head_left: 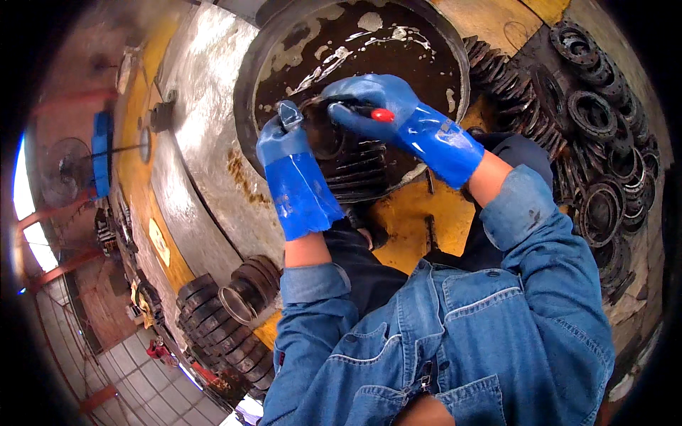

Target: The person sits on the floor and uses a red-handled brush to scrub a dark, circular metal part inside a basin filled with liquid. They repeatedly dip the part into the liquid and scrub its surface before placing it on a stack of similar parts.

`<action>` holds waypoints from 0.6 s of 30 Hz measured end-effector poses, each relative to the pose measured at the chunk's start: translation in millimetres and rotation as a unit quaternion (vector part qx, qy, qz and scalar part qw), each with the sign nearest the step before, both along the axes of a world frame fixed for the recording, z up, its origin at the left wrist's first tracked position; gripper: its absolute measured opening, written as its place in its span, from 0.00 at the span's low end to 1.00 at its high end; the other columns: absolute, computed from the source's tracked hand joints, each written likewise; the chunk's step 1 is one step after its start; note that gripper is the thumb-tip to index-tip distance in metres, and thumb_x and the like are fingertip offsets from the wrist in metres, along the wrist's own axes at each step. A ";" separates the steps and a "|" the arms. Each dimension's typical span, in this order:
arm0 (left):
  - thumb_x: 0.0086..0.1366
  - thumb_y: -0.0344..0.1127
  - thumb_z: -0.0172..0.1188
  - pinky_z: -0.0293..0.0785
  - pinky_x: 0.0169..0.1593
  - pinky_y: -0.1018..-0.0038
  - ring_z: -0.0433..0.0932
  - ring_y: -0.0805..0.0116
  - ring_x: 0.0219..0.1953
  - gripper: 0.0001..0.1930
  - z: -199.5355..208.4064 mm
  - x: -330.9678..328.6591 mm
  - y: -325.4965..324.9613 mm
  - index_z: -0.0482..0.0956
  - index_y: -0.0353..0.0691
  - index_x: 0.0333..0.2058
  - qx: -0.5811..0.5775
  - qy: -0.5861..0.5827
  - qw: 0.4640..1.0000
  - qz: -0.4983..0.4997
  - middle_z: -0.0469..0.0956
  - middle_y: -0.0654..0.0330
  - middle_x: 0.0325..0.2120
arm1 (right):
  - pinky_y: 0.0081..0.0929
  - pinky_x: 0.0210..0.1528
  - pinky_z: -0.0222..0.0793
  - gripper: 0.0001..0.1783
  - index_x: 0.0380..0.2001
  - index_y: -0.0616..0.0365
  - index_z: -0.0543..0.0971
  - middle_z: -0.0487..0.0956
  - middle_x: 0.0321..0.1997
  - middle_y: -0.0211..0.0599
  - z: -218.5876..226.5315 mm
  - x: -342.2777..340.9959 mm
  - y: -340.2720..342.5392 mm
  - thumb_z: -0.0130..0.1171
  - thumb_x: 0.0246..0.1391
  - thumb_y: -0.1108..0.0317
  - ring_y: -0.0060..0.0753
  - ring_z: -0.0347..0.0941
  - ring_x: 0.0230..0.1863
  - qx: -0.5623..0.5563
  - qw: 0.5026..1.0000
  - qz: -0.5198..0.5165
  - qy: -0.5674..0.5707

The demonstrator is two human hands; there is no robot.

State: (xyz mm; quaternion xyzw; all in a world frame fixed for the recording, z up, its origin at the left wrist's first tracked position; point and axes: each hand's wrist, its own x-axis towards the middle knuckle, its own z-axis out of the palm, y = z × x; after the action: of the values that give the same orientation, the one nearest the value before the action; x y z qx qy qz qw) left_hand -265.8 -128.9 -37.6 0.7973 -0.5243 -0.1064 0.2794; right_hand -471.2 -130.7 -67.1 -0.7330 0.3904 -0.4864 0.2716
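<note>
Both my hands wear blue rubber gloves and are over a round metal basin (pixel 244 106) of dark liquid with patches of foam. My left hand (pixel 282 138) is closed, thumb up, at the near left edge of a dark, wet metal ring (pixel 328 145). Across from it, my right hand (pixel 376 99) grips a tool with a black handle and red end (pixel 382 114). The tool's working end is hidden behind the fingers, around the ring's far side. Just below the ring, a row of dark plates (pixel 359 174) stands on edge within the basin.
Many dark, oily metal rings (pixel 595 117) are stacked to the right, beside a row of thin plates (pixel 508 89). Ribbed dark cylinders (pixel 224 330) and a shiny ring part (pixel 238 304) lie at lower left. A fan (pixel 67 170) stands far left.
</note>
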 end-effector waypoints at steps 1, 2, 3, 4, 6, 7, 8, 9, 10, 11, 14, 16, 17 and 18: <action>0.67 0.55 0.66 0.80 0.42 0.62 0.87 0.55 0.35 0.25 3.6 -4.5 1.6 0.88 0.33 0.42 0.003 0.009 1.000 0.006 0.86 0.45 0.32 | 0.33 0.52 0.79 0.18 0.48 0.52 0.86 0.87 0.46 0.43 -3.0 -1.1 -0.1 0.66 0.60 0.55 0.42 0.85 0.46 0.099 0.995 0.000 0.017; 0.67 0.55 0.67 0.80 0.42 0.62 0.87 0.54 0.36 0.25 7.4 -10.0 2.7 0.88 0.33 0.42 0.005 0.018 1.000 0.011 0.87 0.44 0.32 | 0.32 0.51 0.79 0.18 0.48 0.53 0.86 0.87 0.45 0.42 -6.1 -4.2 0.2 0.65 0.60 0.55 0.40 0.85 0.45 0.196 0.980 -0.001 0.033; 0.67 0.55 0.67 0.80 0.42 0.62 0.87 0.54 0.36 0.25 6.5 -8.6 2.0 0.88 0.33 0.42 0.009 0.009 1.000 0.012 0.87 0.44 0.32 | 0.32 0.51 0.79 0.17 0.47 0.53 0.86 0.87 0.43 0.42 -6.2 -7.0 0.9 0.65 0.60 0.56 0.39 0.85 0.44 0.291 0.955 -0.001 0.051; 0.67 0.55 0.67 0.80 0.42 0.62 0.87 0.54 0.36 0.25 7.1 -7.1 2.9 0.88 0.33 0.42 0.008 0.011 1.000 0.015 0.87 0.44 0.32 | 0.30 0.47 0.79 0.15 0.43 0.54 0.87 0.87 0.37 0.42 -6.5 -10.1 -1.5 0.62 0.60 0.57 0.33 0.85 0.39 0.300 0.950 -0.040 0.073; 0.67 0.55 0.67 0.80 0.42 0.62 0.87 0.54 0.36 0.25 6.6 -2.0 3.8 0.88 0.33 0.42 0.008 0.007 1.000 0.014 0.87 0.44 0.33 | 0.35 0.46 0.78 0.17 0.37 0.52 0.87 0.86 0.32 0.44 -2.1 -25.8 -7.8 0.61 0.58 0.51 0.41 0.84 0.37 0.357 0.920 -0.039 0.153; 0.67 0.55 0.67 0.80 0.42 0.62 0.87 0.53 0.36 0.25 6.5 1.3 4.6 0.88 0.33 0.42 0.007 0.003 1.000 0.014 0.87 0.44 0.33 | 0.36 0.46 0.77 0.18 0.35 0.51 0.87 0.86 0.31 0.44 -1.5 -28.6 -5.8 0.61 0.57 0.49 0.44 0.84 0.37 0.366 0.906 -0.090 0.193; 0.67 0.55 0.67 0.80 0.42 0.62 0.87 0.53 0.36 0.25 7.5 5.8 4.9 0.88 0.33 0.42 0.005 0.000 1.000 0.014 0.87 0.44 0.33 | 0.37 0.46 0.77 0.19 0.36 0.51 0.87 0.86 0.32 0.45 -13.6 -28.5 -4.6 0.62 0.56 0.48 0.46 0.84 0.37 0.375 0.904 -0.117 0.166; 0.67 0.55 0.67 0.80 0.42 0.62 0.87 0.53 0.36 0.25 6.7 2.9 1.9 0.88 0.33 0.42 0.005 0.002 1.000 0.009 0.87 0.44 0.33 | 0.38 0.47 0.77 0.20 0.37 0.50 0.87 0.86 0.33 0.45 -32.4 -34.0 -5.1 0.62 0.54 0.47 0.48 0.84 0.38 0.384 0.900 -0.155 0.139; 0.67 0.55 0.67 0.80 0.42 0.62 0.87 0.53 0.36 0.25 5.5 0.6 -0.9 0.88 0.33 0.42 0.005 0.003 1.000 0.004 0.87 0.44 0.33 | 0.40 0.48 0.77 0.20 0.37 0.50 0.87 0.86 0.34 0.46 -46.1 -38.4 -6.7 0.63 0.53 0.46 0.50 0.84 0.39 0.390 0.894 -0.190 0.112; 0.67 0.55 0.67 0.80 0.42 0.62 0.87 0.53 0.36 0.25 4.3 -1.5 -1.7 0.88 0.33 0.42 0.005 0.005 1.000 -0.001 0.87 0.44 0.33 | 0.40 0.49 0.77 0.21 0.38 0.50 0.87 0.87 0.35 0.46 -59.4 -45.7 -8.7 0.64 0.53 0.46 0.51 0.84 0.40 0.393 0.891 -0.184 0.131; 0.67 0.55 0.67 0.80 0.42 0.61 0.87 0.53 0.36 0.25 5.0 4.4 0.4 0.88 0.33 0.42 0.007 -0.002 1.000 0.002 0.87 0.44 0.33 | 0.41 0.51 0.77 0.25 0.42 0.53 0.86 0.86 0.39 0.49 -52.9 -49.6 -8.7 0.67 0.51 0.45 0.48 0.84 0.43 0.420 0.893 -0.108 0.120; 0.67 0.55 0.67 0.80 0.42 0.61 0.87 0.53 0.36 0.25 4.6 5.3 -0.4 0.88 0.33 0.42 0.005 -0.004 1.000 0.004 0.87 0.44 0.33 | 0.35 0.46 0.78 0.25 0.44 0.58 0.86 0.87 0.37 0.41 -43.2 -42.0 -17.5 0.67 0.55 0.47 0.33 0.83 0.39 0.454 0.886 -0.088 0.010; 0.67 0.55 0.67 0.80 0.42 0.61 0.87 0.53 0.36 0.25 3.4 5.7 -0.3 0.88 0.33 0.42 0.005 -0.005 1.000 0.004 0.87 0.44 0.33 | 0.31 0.44 0.78 0.23 0.44 0.58 0.86 0.86 0.37 0.37 -38.9 -39.6 -16.6 0.68 0.58 0.48 0.29 0.83 0.37 0.471 0.878 -0.052 -0.068; 0.67 0.55 0.67 0.80 0.42 0.61 0.87 0.53 0.36 0.25 4.2 6.2 -1.2 0.88 0.33 0.42 0.005 -0.005 1.000 0.004 0.87 0.44 0.33 | 0.28 0.42 0.78 0.22 0.45 0.57 0.86 0.86 0.37 0.36 -34.6 -30.6 -11.9 0.67 0.60 0.50 0.28 0.82 0.36 0.457 0.870 -0.024 -0.183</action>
State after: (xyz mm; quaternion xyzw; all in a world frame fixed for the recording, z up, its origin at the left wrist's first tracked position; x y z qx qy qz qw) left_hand -259.6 -130.1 -33.5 0.8014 -0.5218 -0.1034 0.2735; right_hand -501.8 -142.6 -101.8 -0.4151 0.5295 -0.3852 0.6316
